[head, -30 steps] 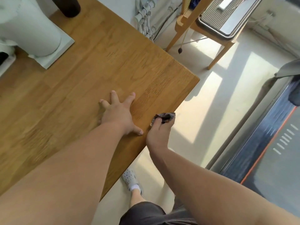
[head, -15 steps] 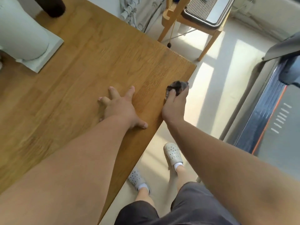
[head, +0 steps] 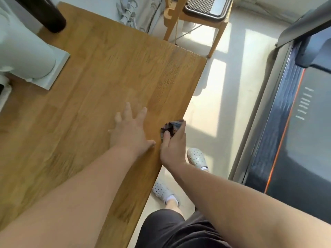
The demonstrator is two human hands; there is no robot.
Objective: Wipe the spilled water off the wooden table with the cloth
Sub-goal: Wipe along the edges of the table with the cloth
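The wooden table (head: 100, 83) fills the left half of the head view. My left hand (head: 129, 129) lies flat on it with fingers spread, palm down. Just to its right, at the table's right edge, my right hand (head: 172, 145) grips a small dark bunched cloth (head: 172, 127), pressing it against the edge of the tabletop. I cannot make out any water on the wood; the surface is blurred.
A white appliance (head: 26, 51) on a white base stands at the table's back left, a dark cylinder (head: 52, 20) behind it. A wooden chair (head: 195, 20) stands beyond the far corner. A treadmill (head: 295, 131) runs along the right. My feet in white clogs (head: 197, 157) stand beside the table.
My right hand with the cloth slid forward along the table's right edge, then back toward me. My left hand stayed flat on the wood. The camera shifted.
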